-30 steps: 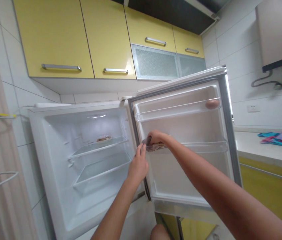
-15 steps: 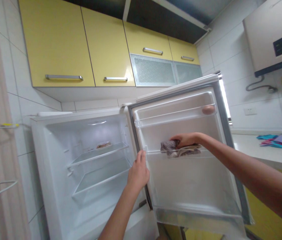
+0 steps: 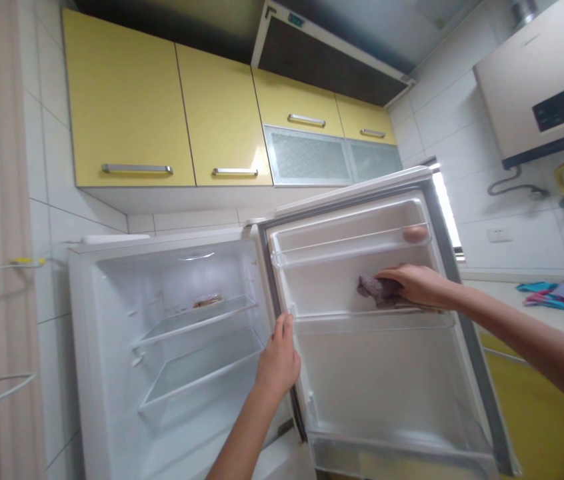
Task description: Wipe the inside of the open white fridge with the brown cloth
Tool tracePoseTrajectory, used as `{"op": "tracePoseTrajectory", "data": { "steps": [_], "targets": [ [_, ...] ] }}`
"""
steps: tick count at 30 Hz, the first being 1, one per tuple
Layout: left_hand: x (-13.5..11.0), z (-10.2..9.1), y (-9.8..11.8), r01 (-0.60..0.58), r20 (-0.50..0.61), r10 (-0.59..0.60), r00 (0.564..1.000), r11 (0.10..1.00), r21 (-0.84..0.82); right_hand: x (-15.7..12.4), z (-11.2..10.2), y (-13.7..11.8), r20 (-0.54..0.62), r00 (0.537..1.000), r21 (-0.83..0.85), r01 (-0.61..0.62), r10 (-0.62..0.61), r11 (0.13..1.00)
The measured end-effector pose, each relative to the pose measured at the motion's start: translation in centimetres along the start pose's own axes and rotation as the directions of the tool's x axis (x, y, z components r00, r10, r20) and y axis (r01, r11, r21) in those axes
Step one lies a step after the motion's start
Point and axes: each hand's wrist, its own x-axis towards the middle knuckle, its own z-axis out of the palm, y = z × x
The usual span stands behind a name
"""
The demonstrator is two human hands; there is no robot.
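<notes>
The fridge door (image 3: 377,380) stands wide open on the right of the fridge (image 3: 85,360). My right hand (image 3: 419,285) is closed around a grey-brown cloth (image 3: 379,291), just above the middle door shelf (image 3: 362,324), which is clear plastic. Part of the cloth is hidden under my palm. At the hinge side, my left hand (image 3: 279,360) has its fingers curled on the left end of that shelf, and its fingertips are partly out of sight. A brown egg (image 3: 415,233) lies at the right of the upper door shelf (image 3: 342,248).
Glass shelves (image 3: 202,319) cross the fridge interior, with a small package (image 3: 208,301) on the upper one. Yellow cabinets (image 3: 127,113) hang overhead. A water heater (image 3: 537,80) is on the right wall, above a counter (image 3: 502,293) with coloured cloths (image 3: 562,295).
My right hand has moved the cloth to the right along the middle door shelf, and the cloth is more bunched up. My left hand keeps its place. The view has tilted slightly upward.
</notes>
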Motion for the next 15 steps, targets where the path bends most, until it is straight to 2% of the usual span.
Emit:
{"op": "tracePoseTrajectory", "data": {
  "steps": [3,6,9,12,15],
  "targets": [
    [0.0,0.1,-0.1,-0.008,-0.003,0.008,1.000,1.000,-0.015,-0.9,0.0,-0.4,-0.258,0.964,-0.178,-0.111,0.062,0.978],
    [0.1,0.1,-0.2,-0.007,-0.003,0.006,1.000,1.000,-0.027,-1.5,0.1,-1.0,-0.386,0.920,-0.284,-0.184,0.063,0.941],
    [0.2,0.1,-0.1,-0.006,0.000,0.006,1.000,0.999,-0.049,-0.7,0.4,-2.6,-0.379,0.917,-0.296,-0.248,0.126,0.922],
    [0.3,0.1,0.1,0.000,0.004,0.001,1.000,0.997,-0.074,1.6,1.2,-4.8,-0.314,0.930,-0.170,-0.253,0.191,0.952],
    [0.4,0.3,0.3,0.006,-0.004,-0.006,1.000,0.996,-0.086,4.8,2.6,-7.2,-0.297,0.936,-0.042,-0.212,0.191,0.976]
  ]
}}
